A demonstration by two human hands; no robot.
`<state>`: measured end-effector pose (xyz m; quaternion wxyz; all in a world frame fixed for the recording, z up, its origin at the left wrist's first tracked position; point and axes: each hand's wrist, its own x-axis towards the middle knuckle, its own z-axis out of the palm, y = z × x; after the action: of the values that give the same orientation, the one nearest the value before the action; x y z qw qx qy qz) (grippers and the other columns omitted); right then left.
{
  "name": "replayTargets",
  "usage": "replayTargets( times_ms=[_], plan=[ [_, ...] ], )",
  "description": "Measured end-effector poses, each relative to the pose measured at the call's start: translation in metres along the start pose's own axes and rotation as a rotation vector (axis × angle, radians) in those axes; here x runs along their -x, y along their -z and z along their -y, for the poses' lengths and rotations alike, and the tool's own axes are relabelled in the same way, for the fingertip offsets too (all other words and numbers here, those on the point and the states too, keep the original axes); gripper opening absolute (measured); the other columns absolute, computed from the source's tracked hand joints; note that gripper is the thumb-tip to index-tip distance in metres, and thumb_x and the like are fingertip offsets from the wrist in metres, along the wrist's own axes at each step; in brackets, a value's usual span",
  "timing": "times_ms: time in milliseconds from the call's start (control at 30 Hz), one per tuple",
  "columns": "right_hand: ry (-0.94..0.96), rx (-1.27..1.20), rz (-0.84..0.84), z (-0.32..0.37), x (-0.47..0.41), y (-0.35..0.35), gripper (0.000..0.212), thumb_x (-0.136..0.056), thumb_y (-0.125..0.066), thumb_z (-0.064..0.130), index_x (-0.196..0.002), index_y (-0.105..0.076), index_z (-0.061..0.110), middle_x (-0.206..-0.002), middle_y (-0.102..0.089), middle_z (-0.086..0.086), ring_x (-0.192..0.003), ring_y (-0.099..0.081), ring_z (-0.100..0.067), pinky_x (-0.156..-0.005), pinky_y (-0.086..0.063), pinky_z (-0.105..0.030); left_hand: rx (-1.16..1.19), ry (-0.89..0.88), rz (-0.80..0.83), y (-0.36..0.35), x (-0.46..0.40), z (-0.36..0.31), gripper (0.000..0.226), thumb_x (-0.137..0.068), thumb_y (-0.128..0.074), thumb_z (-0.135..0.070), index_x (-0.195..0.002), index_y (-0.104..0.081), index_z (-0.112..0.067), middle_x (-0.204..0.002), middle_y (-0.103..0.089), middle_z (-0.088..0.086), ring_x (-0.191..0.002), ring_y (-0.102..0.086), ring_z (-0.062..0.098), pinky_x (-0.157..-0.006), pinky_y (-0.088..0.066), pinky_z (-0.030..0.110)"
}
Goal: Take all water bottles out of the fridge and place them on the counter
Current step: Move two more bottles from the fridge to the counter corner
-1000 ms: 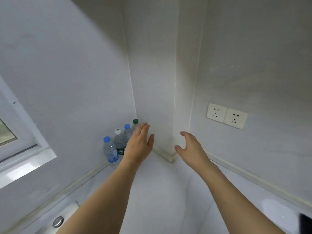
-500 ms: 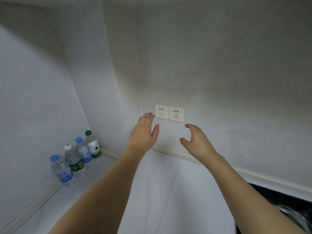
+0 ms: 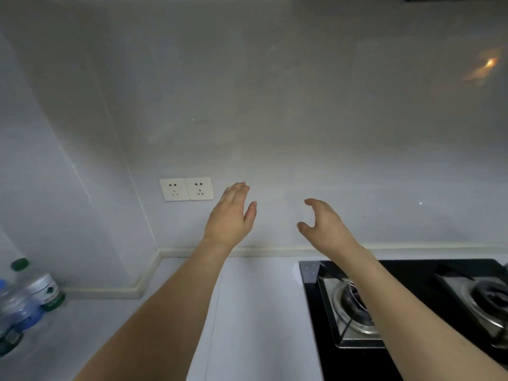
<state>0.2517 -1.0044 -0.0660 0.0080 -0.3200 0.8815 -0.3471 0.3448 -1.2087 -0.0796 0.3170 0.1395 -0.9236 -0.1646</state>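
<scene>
Water bottles stand on the white counter (image 3: 247,312) at the far left edge of the view. A green-capped bottle (image 3: 41,287) with a green and white label is nearest the wall corner. A blue-labelled bottle (image 3: 19,309) stands in front of it, and a third bottle (image 3: 8,339) is cut off by the frame. My left hand (image 3: 231,215) is raised in the air with straight fingers and holds nothing. My right hand (image 3: 324,224) hovers beside it with loosely curved fingers, also holding nothing. Both hands are well to the right of the bottles. No fridge is in view.
A double wall socket (image 3: 187,188) sits on the grey wall left of my left hand. A black gas hob (image 3: 412,312) with two burners fills the counter's right side, under my right forearm. A wall corner juts out at the left.
The view has swung to the right: the bottles slid to the far left edge, the socket moved left, and the hob came into view. Both hands stayed raised and hold nothing.
</scene>
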Motion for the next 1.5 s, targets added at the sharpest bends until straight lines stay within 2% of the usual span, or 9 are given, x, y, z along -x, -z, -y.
replayTargets(
  times_ms=[167,367,467,700,867,1167,1500],
  plan=[
    [-0.125,0.070,-0.096,-0.047,0.031,0.044,0.060,-0.093,-0.059,0.021,-0.146,-0.034,0.010,-0.152,-0.036,-0.006,-0.139,-0.033,-0.020,-0.101,-0.023,-0.018,0.083,-0.117,0.080,-0.042,-0.009,-0.053,0.046,-0.102,-0.049,-0.028,-0.142,-0.047,-0.007,-0.152,-0.043,0.006,-0.143,-0.034,0.022,-0.116,-0.029,0.034],
    [-0.218,0.108,-0.191,-0.090,0.072,0.094,0.060,-0.093,-0.059,0.021,-0.146,-0.034,0.010,-0.151,-0.037,-0.006,-0.138,-0.035,-0.021,-0.107,-0.028,-0.026,0.158,-0.230,0.133,-0.077,-0.014,-0.124,0.046,-0.101,-0.049,-0.028,-0.142,-0.047,-0.006,-0.152,-0.043,0.007,-0.143,-0.035,0.023,-0.116,-0.031,0.038],
    [-0.275,0.125,-0.246,-0.119,0.100,0.127,0.061,-0.093,-0.059,0.021,-0.147,-0.033,0.010,-0.151,-0.036,-0.007,-0.138,-0.035,-0.022,-0.108,-0.030,-0.030,0.175,-0.301,0.162,-0.097,-0.012,-0.174,0.047,-0.101,-0.049,-0.029,-0.143,-0.047,-0.006,-0.152,-0.043,0.007,-0.143,-0.035,0.023,-0.117,-0.030,0.037],
    [-0.390,0.117,-0.345,-0.190,0.160,0.205,0.061,-0.093,-0.058,0.021,-0.148,-0.032,0.013,-0.152,-0.034,-0.004,-0.134,-0.040,-0.021,-0.105,-0.033,-0.029,0.225,-0.419,0.220,-0.145,-0.003,-0.293,0.048,-0.103,-0.045,-0.032,-0.145,-0.044,-0.009,-0.154,-0.040,0.004,-0.145,-0.032,0.020,-0.117,-0.030,0.037],
    [-0.472,0.123,-0.413,-0.245,0.207,0.261,0.061,-0.093,-0.059,0.023,-0.147,-0.033,0.014,-0.152,-0.035,-0.003,-0.139,-0.033,-0.019,-0.109,-0.028,-0.029,0.266,-0.520,0.262,-0.181,0.009,-0.387,0.048,-0.103,-0.045,-0.031,-0.145,-0.044,-0.009,-0.154,-0.041,0.005,-0.144,-0.032,0.021,-0.116,-0.028,0.034],
    [-0.624,0.215,-0.540,-0.343,0.306,0.367,0.061,-0.093,-0.057,0.024,-0.147,-0.032,0.012,-0.153,-0.034,-0.004,-0.140,-0.031,-0.019,-0.110,-0.025,-0.027,0.388,-0.702,0.325,-0.249,0.044,-0.562,0.048,-0.103,-0.046,-0.030,-0.145,-0.044,-0.008,-0.153,-0.042,0.005,-0.143,-0.034,0.019,-0.116,-0.027,0.033],
    [-0.791,0.270,-0.664,-0.405,0.409,0.451,0.062,-0.093,-0.057,0.026,-0.147,-0.032,0.013,-0.152,-0.035,-0.003,-0.137,-0.035,-0.019,-0.109,-0.028,-0.029,0.535,-0.868,0.366,-0.292,0.090,-0.717,0.045,-0.101,-0.050,-0.026,-0.140,-0.048,-0.004,-0.147,-0.048,0.009,-0.138,-0.041,0.023,-0.111,-0.034,0.034]
  ],
)
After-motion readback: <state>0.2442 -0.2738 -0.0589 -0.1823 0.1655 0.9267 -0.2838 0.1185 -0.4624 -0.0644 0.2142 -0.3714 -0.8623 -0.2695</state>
